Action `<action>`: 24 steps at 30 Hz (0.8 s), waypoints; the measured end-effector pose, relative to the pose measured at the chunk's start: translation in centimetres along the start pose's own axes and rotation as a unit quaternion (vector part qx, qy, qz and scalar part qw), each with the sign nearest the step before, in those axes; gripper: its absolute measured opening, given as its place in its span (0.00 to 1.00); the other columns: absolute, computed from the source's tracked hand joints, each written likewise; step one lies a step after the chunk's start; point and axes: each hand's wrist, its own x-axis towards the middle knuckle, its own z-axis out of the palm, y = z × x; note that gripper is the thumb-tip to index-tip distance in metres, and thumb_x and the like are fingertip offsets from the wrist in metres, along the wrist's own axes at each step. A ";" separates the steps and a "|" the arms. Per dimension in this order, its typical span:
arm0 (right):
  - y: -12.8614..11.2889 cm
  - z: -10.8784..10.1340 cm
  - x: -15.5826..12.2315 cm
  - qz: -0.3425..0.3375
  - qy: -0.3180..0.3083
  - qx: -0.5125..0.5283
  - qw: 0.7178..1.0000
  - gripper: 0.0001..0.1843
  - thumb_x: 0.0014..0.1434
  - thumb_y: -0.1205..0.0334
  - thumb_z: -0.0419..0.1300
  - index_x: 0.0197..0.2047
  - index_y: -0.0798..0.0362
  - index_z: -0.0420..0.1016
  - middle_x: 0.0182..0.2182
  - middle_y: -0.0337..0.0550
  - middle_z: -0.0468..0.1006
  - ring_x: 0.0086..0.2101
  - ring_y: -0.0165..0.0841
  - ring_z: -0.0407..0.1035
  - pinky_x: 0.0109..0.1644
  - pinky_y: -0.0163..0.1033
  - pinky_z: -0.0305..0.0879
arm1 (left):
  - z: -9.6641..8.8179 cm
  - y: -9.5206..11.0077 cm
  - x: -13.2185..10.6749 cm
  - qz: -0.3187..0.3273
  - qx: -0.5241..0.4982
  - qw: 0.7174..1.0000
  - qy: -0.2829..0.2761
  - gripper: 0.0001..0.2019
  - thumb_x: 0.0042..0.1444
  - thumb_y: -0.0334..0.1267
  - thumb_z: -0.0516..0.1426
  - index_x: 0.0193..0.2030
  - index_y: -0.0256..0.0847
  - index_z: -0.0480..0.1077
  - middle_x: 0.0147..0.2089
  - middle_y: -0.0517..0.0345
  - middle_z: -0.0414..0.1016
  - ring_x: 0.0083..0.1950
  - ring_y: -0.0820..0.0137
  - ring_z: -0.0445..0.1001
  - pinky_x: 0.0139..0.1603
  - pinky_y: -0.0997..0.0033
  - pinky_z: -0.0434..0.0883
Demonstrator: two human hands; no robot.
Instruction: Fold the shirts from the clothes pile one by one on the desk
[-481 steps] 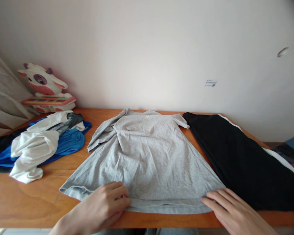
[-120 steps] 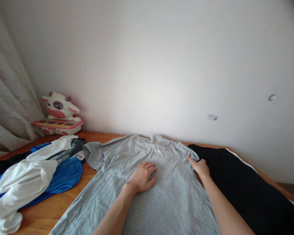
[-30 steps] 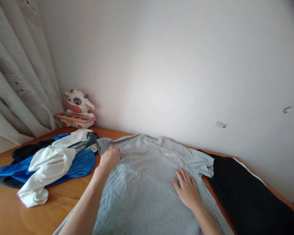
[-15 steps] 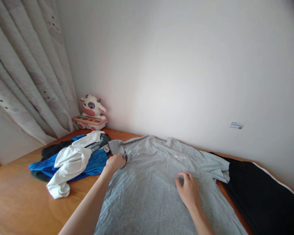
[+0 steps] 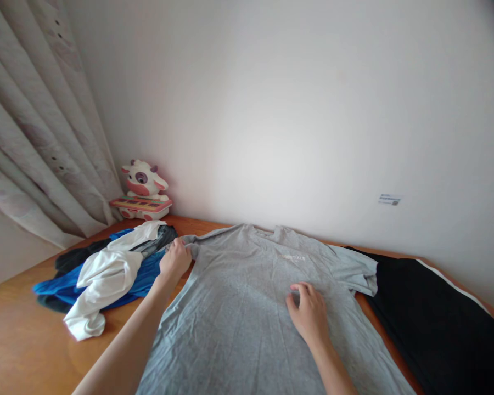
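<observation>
A grey T-shirt lies front up and spread out on the wooden table, collar toward the wall, with small pale lettering on the chest. My left hand is closed on the shirt's left sleeve, beside the clothes pile. My right hand rests on the chest area below the lettering, its fingers curled down against the fabric.
A pile of white, blue and dark clothes lies left of the shirt. Black trousers with a white stripe lie to the right. A cow-shaped toy keyboard stands by the wall, next to a curtain.
My left hand has drawn the left sleeve outward to the left, flattening it. My right hand has stayed on the chest, its fingers curling in.
</observation>
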 end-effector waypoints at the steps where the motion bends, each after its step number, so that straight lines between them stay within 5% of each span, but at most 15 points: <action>1: 0.0 0.0 0.0 0.001 0.000 -0.001 1.000 0.13 0.60 0.60 0.53 0.45 0.51 0.75 0.47 0.51 0.77 0.47 0.46 0.71 0.55 0.50 0.62 | 0.1 0.2 -0.9 0.017 0.018 1.000 0.010 0.21 0.66 0.45 0.47 0.59 0.33 0.66 0.58 0.32 0.74 0.60 0.48 0.74 0.54 0.56 0.71; 3: 0.0 0.0 0.0 0.001 0.000 -0.002 1.000 0.13 0.61 0.60 0.53 0.45 0.51 0.75 0.47 0.51 0.77 0.47 0.46 0.71 0.55 0.50 0.61 | 0.3 0.3 -2.5 0.059 0.057 0.997 -0.014 0.20 0.65 0.47 0.49 0.55 0.35 0.69 0.58 0.34 0.73 0.61 0.47 0.72 0.54 0.55 0.71; 7: -0.3 0.2 0.0 -0.002 0.004 -0.002 1.000 0.14 0.62 0.59 0.52 0.45 0.52 0.75 0.46 0.51 0.77 0.47 0.46 0.71 0.56 0.51 0.61 | 0.3 -0.6 -4.8 0.143 0.070 0.969 -0.188 0.21 0.65 0.52 0.49 0.44 0.38 0.75 0.50 0.37 0.79 0.54 0.49 0.78 0.51 0.57 0.72; 11: -0.2 -0.6 -0.2 -0.037 -0.001 0.037 0.999 0.14 0.63 0.58 0.51 0.45 0.53 0.74 0.46 0.53 0.77 0.48 0.45 0.72 0.55 0.51 0.65 | -0.4 -1.4 -6.2 0.188 0.072 0.951 -0.232 0.16 0.62 0.49 0.54 0.42 0.39 0.76 0.50 0.38 0.81 0.53 0.49 0.79 0.49 0.59 0.71; 15: 2.8 -4.8 -1.9 -0.056 0.005 0.073 0.996 0.15 0.66 0.53 0.51 0.47 0.51 0.73 0.47 0.54 0.77 0.49 0.44 0.73 0.55 0.49 0.68 | -1.6 -2.7 -8.1 0.184 0.075 0.953 -0.228 0.17 0.65 0.48 0.46 0.40 0.42 0.73 0.45 0.44 0.83 0.47 0.54 0.81 0.45 0.62 0.70; 20: 9.4 -12.3 -7.3 -0.020 -0.022 0.003 1.000 0.20 0.63 0.43 0.53 0.45 0.48 0.74 0.46 0.52 0.80 0.46 0.47 0.76 0.48 0.51 0.73 | -1.7 -7.0 -12.4 0.150 0.051 0.961 -0.227 0.19 0.62 0.55 0.45 0.39 0.45 0.69 0.40 0.47 0.82 0.44 0.53 0.82 0.41 0.61 0.70; 24: 12.7 -15.2 -11.9 0.028 -0.028 -0.058 0.998 0.28 0.58 0.34 0.55 0.49 0.48 0.75 0.45 0.55 0.81 0.41 0.51 0.78 0.41 0.54 0.74 | -1.2 -9.8 -14.6 0.125 -0.024 0.967 -0.223 0.21 0.56 0.60 0.46 0.36 0.46 0.68 0.37 0.48 0.82 0.42 0.51 0.81 0.43 0.57 0.72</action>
